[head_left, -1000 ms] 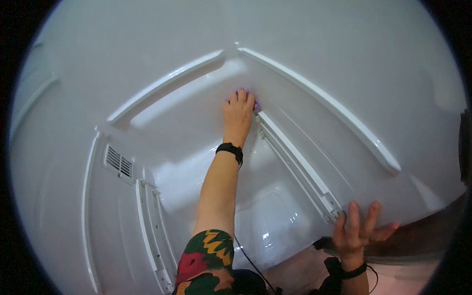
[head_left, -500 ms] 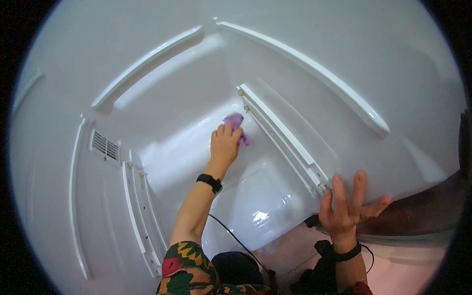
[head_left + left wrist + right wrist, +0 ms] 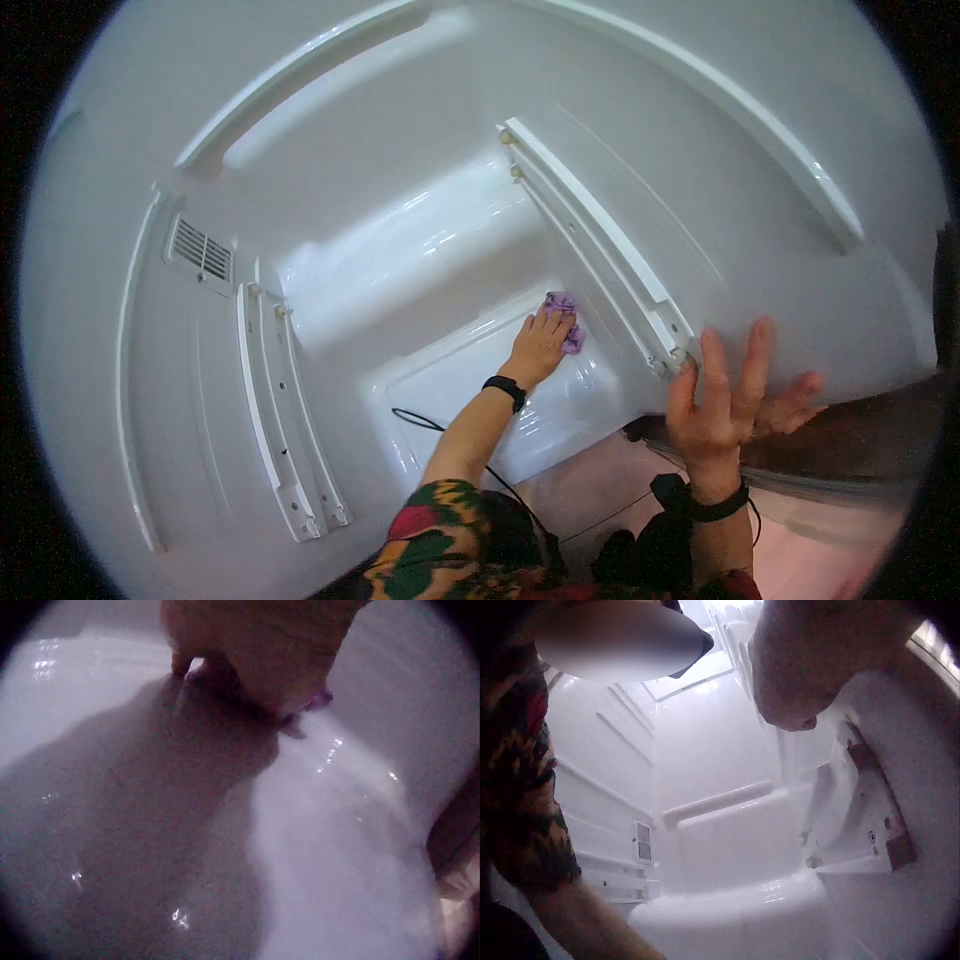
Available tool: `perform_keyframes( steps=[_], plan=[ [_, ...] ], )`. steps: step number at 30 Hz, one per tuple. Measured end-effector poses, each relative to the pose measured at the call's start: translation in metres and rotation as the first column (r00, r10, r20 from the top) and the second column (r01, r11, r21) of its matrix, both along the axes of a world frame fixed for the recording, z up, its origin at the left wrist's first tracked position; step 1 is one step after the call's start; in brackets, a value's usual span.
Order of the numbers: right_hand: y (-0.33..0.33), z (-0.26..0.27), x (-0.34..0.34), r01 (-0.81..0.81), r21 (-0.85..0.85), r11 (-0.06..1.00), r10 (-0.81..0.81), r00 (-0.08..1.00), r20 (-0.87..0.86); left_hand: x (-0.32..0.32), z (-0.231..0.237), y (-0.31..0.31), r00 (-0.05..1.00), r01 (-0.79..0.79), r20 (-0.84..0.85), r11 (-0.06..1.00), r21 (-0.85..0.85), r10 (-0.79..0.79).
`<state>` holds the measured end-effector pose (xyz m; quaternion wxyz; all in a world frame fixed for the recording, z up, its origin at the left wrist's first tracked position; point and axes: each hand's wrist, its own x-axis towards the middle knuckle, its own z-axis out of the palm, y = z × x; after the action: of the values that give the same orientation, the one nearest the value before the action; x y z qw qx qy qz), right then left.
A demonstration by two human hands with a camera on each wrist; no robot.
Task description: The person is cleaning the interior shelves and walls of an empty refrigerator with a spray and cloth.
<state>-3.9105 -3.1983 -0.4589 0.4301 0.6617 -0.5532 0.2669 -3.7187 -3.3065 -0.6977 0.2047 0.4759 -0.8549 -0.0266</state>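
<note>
In the head view, my left hand (image 3: 539, 350) holds a crumpled purple cloth (image 3: 572, 338) against the glossy white floor (image 3: 480, 365) of a fridge-like compartment, toward its front right corner. Bits of the cloth (image 3: 321, 699) poke out beneath the hand (image 3: 259, 656) in the left wrist view, with the thumb down at the surface. My right hand (image 3: 722, 405) has its fingers spread and rests at the front edge of the right wall, beside the end of a white slide rail (image 3: 610, 240). Only part of the right hand (image 3: 810, 667) shows in the right wrist view.
Another slide rail (image 3: 270, 400) and a slatted vent (image 3: 201, 252) are on the left wall. Raised ledges (image 3: 300, 75) run along the walls higher up. A thin black cable (image 3: 510, 488) hangs near the left forearm. Tiled floor (image 3: 590, 500) shows beyond the front edge.
My left hand has come down from the back right corner with the purple cloth, across the floor toward the front. The right hand has stayed by the rail's front end. The head view has shifted.
</note>
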Motion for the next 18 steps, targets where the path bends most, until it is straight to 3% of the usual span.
perform_keyframes(
  steps=[1, 3, 5, 7, 9, 10, 12, 15, 17, 18],
  plan=[
    [0.002, 0.000, -0.001, -0.009, 0.015, 1.000, 0.009, 1.000, -0.008, 0.006, -0.007, -0.002, 1.000, 0.000, -0.005, 1.000, 0.013, 0.001],
    [0.007, 0.005, -0.001, 0.001, 0.049, 0.999, 0.000, 1.000, -0.024, 0.032, -0.021, -0.003, 0.979, -0.180, 0.111, 0.979, 0.093, 0.169],
    [0.004, 0.005, -0.001, -0.008, 0.062, 0.998, 0.010, 0.999, -0.034, 0.068, -0.016, 0.022, 0.966, -0.234, 0.123, 0.971, 0.039, 0.228],
    [0.003, 0.002, -0.001, -0.052, 0.030, 0.998, 0.051, 0.998, 0.021, 0.103, -0.017, 0.058, 0.905, -0.417, 0.135, 0.904, 0.094, 0.403],
    [0.004, 0.003, -0.001, -0.072, 0.032, 0.997, 0.071, 0.997, 0.034, 0.122, -0.004, 0.096, 0.772, -0.632, 0.135, 0.773, 0.061, 0.621],
    [0.004, 0.003, 0.000, -0.089, 0.029, 0.996, 0.088, 0.995, 0.048, 0.131, 0.000, 0.106, 0.762, -0.643, 0.140, 0.763, 0.058, 0.632],
    [0.003, 0.003, -0.002, -0.108, 0.045, 0.993, 0.106, 0.993, 0.052, 0.144, 0.003, 0.133, 0.530, -0.847, 0.199, 0.524, 0.087, 0.824],
    [0.010, 0.003, -0.004, -0.149, 0.083, 0.985, 0.144, 0.988, 0.054, 0.140, 0.008, 0.160, 0.544, -0.826, 0.160, 0.494, 0.271, 0.824],
    [0.014, 0.005, -0.006, -0.170, 0.092, 0.981, 0.165, 0.984, 0.066, 0.114, 0.011, 0.171, 0.578, -0.804, 0.118, 0.539, 0.250, 0.808],
    [0.016, 0.006, -0.007, -0.213, 0.116, 0.970, 0.205, 0.976, 0.072, 0.106, 0.004, 0.177, 0.684, -0.714, 0.073, 0.646, 0.270, 0.726]
  ],
)
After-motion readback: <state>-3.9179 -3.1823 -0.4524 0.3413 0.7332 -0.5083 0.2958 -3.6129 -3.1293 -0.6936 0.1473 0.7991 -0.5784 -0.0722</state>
